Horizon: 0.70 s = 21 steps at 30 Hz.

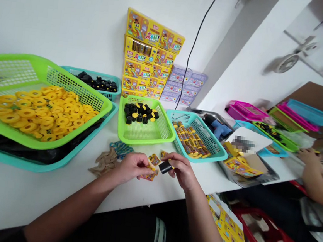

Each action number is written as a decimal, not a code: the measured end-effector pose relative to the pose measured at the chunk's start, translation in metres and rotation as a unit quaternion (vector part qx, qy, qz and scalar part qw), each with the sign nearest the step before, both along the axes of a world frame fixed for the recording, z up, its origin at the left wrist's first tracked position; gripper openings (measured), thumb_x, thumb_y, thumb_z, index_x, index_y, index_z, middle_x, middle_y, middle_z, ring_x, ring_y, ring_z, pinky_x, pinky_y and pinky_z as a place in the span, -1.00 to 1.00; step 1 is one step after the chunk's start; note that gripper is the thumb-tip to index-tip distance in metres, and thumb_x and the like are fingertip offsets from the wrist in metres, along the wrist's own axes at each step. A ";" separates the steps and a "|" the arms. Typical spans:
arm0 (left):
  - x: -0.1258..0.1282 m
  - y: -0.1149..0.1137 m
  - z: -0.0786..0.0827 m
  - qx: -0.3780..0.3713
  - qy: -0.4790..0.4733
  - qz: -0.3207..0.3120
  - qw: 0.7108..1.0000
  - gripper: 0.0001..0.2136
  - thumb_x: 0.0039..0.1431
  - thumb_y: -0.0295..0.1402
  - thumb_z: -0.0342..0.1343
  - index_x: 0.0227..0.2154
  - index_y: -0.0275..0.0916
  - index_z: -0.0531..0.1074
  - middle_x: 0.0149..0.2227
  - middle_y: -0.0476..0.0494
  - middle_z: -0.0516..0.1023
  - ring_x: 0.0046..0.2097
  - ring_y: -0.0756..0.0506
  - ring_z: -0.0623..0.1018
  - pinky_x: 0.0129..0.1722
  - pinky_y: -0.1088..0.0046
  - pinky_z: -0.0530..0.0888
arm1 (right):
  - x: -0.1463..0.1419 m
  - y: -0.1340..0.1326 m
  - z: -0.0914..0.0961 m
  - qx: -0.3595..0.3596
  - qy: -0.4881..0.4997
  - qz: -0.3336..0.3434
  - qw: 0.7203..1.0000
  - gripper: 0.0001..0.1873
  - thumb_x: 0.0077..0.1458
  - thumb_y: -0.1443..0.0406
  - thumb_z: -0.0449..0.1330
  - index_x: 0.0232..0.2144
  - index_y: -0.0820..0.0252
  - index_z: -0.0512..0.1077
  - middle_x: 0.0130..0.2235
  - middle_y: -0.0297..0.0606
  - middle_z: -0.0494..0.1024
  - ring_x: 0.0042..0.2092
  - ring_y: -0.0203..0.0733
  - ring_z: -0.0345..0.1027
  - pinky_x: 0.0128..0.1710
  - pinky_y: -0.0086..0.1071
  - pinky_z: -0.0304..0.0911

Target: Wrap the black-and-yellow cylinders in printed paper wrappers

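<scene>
My right hand point(183, 171) is closed around a short black cylinder point(165, 167) with a bit of yellow at its end, held tilted above the white table point(129, 195). Just left of it, my left hand point(133, 165) is pinched at the fingertips. Something small and yellow-orange shows there, too small to make out. Printed yellow-orange labels point(154, 159) lie on the table behind and under the fingers. A small yellow-ended piece point(162, 154) is beside the right fingertips. Ahead stands a green basket point(144, 137) holding several black cylinders with yellow ends point(139, 113).
At left, a green basket point(68, 140) of yellow rings point(50, 114) rests on a teal one. A teal basket point(217, 152) of label-wrapped cylinders stands right of centre. Brown cloth point(106, 162) lies by my left hand. Yellow boxes point(146, 70) are stacked behind. Another person's hand point(307, 156) works at right.
</scene>
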<state>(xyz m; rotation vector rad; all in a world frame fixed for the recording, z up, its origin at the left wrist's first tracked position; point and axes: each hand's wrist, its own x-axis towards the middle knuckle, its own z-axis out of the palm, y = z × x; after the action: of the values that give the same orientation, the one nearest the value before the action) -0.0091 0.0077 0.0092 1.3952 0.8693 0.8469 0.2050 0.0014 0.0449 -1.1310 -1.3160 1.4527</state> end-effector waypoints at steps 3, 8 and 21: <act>0.001 -0.003 0.004 -0.023 -0.013 -0.034 0.999 -0.69 -0.12 -0.21 0.36 -0.52 -0.30 0.38 -0.45 -0.17 0.62 -0.44 -0.08 0.60 -0.59 0.56 0.39 | -0.003 -0.001 0.001 -0.009 0.019 0.028 0.999 -0.78 -0.12 0.26 0.20 -0.40 0.29 0.53 -0.54 -0.34 0.41 -0.63 -0.42 0.09 -0.66 -0.49 -0.08; 0.001 -0.002 0.005 -0.034 -0.025 -0.047 0.998 -0.70 -0.14 -0.24 0.38 -0.50 -0.32 0.41 -0.45 -0.20 0.63 -0.42 -0.09 0.60 -0.53 0.51 0.44 | -0.004 -0.004 0.002 -0.002 0.015 0.033 0.999 -0.79 -0.14 0.28 0.22 -0.41 0.30 0.53 -0.57 -0.37 0.38 -0.62 -0.42 0.11 -0.65 -0.50 -0.07; 0.000 0.000 -0.001 -0.014 -0.018 -0.056 0.998 -0.72 -0.06 -0.21 0.34 -0.49 -0.31 0.42 -0.48 -0.12 0.59 -0.46 -0.03 0.56 -0.52 0.52 0.45 | -0.005 -0.003 0.000 -0.015 -0.017 0.022 0.999 -0.81 -0.10 0.25 0.20 -0.44 0.29 0.50 -0.60 -0.40 0.34 -0.63 -0.42 0.06 -0.67 -0.50 -0.10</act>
<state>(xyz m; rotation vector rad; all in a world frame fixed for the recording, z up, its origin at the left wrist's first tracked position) -0.0086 0.0072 0.0078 1.3870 0.7657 0.7703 0.2002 -0.0016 0.0447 -1.1579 -1.3555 1.4962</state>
